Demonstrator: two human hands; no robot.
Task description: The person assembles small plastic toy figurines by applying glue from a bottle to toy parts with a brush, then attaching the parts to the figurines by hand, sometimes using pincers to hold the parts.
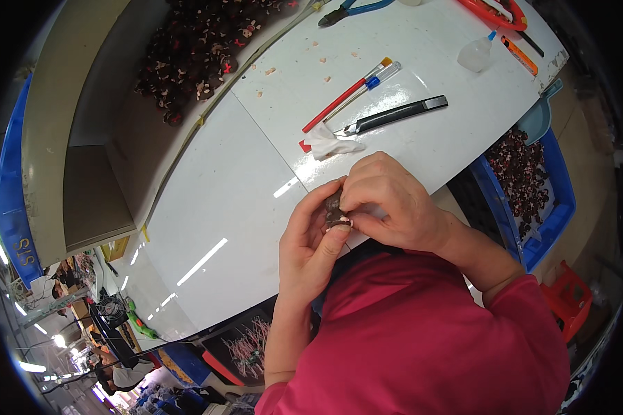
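Note:
A small dark brown figurine point(335, 210) with light and pinkish bits near its lower end is held just over the table's near edge. My left hand point(306, 242) wraps its fingers and thumb round it from the left. From the right, my right hand point(389, 202) is closed, its thumb and fingertips pressed against the same piece. Whether something tiny sits between the right fingertips is hidden. Beyond my hands lie a crumpled white tissue point(331, 142) and a black utility knife point(399, 115).
Past the knife lie a red-handled brush point(339, 104), a clear-handled tool point(374, 83) and pliers point(346, 12). A dropper bottle point(475, 55) and orange cutter point(519, 55) are far right. Brown pieces heap at the far left point(194, 52) and in a blue crate point(564, 183).

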